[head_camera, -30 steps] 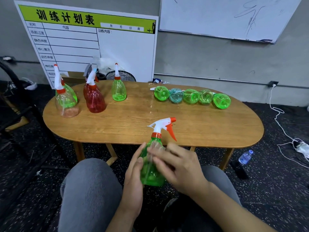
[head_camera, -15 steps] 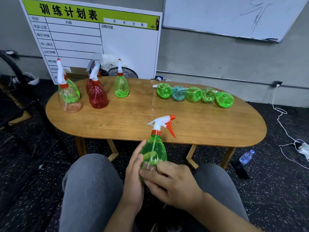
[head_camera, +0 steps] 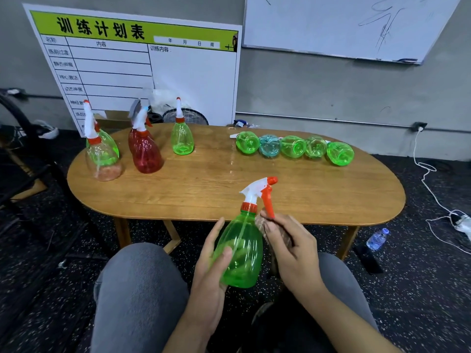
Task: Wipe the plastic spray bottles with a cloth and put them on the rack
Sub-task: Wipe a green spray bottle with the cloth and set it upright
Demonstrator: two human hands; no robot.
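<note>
Down near the lap, just off the near edge of the wooden table (head_camera: pixel 318 200), the left hand (head_camera: pixel 211 271) cups a green spray bottle (head_camera: pixel 242 253) from its left side, thumb across the front, fingers curled round the back. The bottle stands nearly upright, with a white trigger head and an orange nozzle and lever. The right hand (head_camera: pixel 290 248) pinches a small brownish cloth (head_camera: pixel 262 222) against the bottle's right shoulder, just under the lever.

On the far left of the table stand several upright bottles: a clear one (head_camera: pixel 103 159) with a green one behind it, a red one (head_camera: pixel 147 155) with another red behind, and a small green one (head_camera: pixel 182 138). On the far right, five bottles lie on their sides in a touching row (head_camera: pixel 293 147), four green and one blue, bottoms toward the camera.

Behind the table a board (head_camera: pixel 142 67) leans on the wall; its green header reads 训练计划表, with 内容 and 训练内容 below, and the smaller row labels are too blurred to read. A whiteboard (head_camera: pixel 344 24) with faint scribbles hangs to the right. A small water bottle (head_camera: pixel 377 239) lies on the floor on the right.
</note>
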